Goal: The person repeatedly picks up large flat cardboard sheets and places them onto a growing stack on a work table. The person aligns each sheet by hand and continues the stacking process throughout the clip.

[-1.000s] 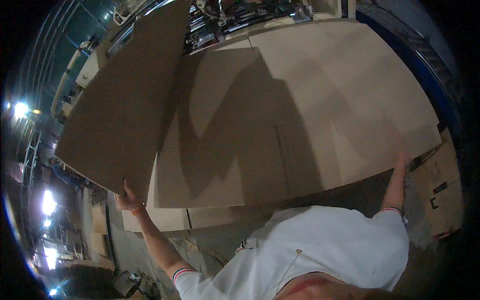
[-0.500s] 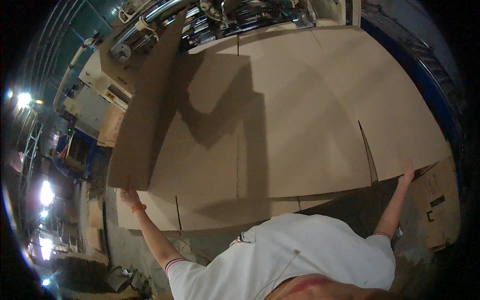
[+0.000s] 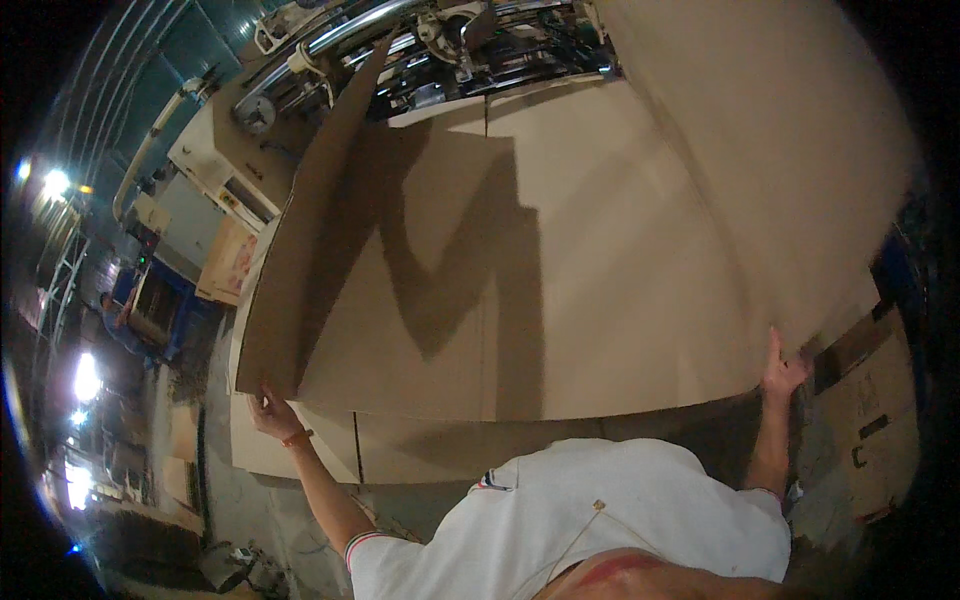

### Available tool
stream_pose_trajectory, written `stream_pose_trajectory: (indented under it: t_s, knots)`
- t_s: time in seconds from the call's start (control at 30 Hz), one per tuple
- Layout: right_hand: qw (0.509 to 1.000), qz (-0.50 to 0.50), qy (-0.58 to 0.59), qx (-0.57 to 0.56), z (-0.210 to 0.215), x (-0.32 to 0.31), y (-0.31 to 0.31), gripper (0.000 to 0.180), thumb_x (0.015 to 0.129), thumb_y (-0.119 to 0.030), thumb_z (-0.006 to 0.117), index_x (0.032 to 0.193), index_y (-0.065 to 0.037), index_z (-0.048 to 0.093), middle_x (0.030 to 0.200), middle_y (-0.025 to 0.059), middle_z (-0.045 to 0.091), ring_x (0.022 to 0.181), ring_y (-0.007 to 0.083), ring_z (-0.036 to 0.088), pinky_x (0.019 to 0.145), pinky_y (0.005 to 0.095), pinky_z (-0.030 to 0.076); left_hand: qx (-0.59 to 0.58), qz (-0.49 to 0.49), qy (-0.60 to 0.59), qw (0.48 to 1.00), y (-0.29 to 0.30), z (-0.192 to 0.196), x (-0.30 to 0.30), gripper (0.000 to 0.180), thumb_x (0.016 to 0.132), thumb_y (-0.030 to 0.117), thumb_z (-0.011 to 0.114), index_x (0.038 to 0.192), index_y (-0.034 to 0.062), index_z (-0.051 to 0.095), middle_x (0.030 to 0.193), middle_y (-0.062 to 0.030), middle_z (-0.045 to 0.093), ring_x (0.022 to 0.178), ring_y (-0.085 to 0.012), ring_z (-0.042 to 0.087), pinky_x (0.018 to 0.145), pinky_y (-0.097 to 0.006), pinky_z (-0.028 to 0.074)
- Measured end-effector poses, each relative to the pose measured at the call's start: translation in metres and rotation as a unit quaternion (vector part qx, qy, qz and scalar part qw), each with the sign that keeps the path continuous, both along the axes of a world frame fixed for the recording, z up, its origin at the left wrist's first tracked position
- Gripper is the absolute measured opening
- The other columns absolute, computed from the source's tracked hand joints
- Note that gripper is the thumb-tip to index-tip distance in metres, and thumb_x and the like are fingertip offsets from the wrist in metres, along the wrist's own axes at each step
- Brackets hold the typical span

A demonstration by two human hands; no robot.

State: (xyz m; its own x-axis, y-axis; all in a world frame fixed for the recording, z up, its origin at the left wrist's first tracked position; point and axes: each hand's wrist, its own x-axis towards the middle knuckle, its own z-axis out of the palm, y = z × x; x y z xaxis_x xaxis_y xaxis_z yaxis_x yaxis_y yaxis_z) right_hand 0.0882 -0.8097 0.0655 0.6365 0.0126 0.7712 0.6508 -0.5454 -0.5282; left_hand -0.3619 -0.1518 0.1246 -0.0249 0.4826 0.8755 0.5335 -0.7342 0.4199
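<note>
A wide brown cardboard sheet (image 3: 620,300) with crease lines spans the space in front of me. Its left panel (image 3: 320,240) stands folded up, and its right panel (image 3: 790,170) is bent upward too, blurred by motion. At the near left corner, the fingers of my left hand (image 3: 270,412) are closed on the sheet's edge. My right hand (image 3: 783,372) holds the near edge by the right crease, thumb pointing up on top; its other fingers are partly hidden. Below the near edge, another cardboard sheet (image 3: 430,455) with a dark slot lies lower down.
Beyond the sheet's far edge is a machine (image 3: 470,50) with metal shafts and rollers. A cream machine housing (image 3: 215,165) stands at the far left. To the right, a printed cardboard piece (image 3: 870,420) sits low beside my right arm. Grey floor (image 3: 310,530) shows at lower left.
The sheet's right panel has swung up from lying flat. My right hand has moved left along the near edge, while my left hand has shifted slightly nearer to me.
</note>
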Motion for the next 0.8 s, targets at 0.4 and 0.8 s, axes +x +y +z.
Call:
stream_pose_trajectory:
  t_s: [0.4,0.8]
  knots:
    - [0.949,0.173,0.040,-0.260,-0.007,0.095,0.041,0.049,0.085,-0.007,0.054,0.134,-0.008,0.053,0.134,0.0148,0.054,0.124,0.0324,0.051,0.102,0.0405,0.043,-0.044,-0.293,0.308,0.904,-0.098,-0.087,0.124,0.054,0.078,-0.004,0.058,0.130,0.0114,0.056,0.136,-0.0110,0.053,0.127,-0.0280,0.049,0.108,-0.042,0.035]
    - [0.809,0.247,0.039,-0.533,-0.113,0.016,0.122,0.078,0.066,-0.003,0.070,0.138,-0.023,0.047,0.147,0.0110,0.039,0.135,0.0375,0.036,0.106,0.0544,0.032,-0.132,-0.354,0.426,0.822,-0.159,-0.193,0.138,0.053,0.084,0.006,0.053,0.134,0.0218,0.054,0.139,-0.0108,0.050,0.132,-0.0296,0.043,0.112,-0.050,0.025]
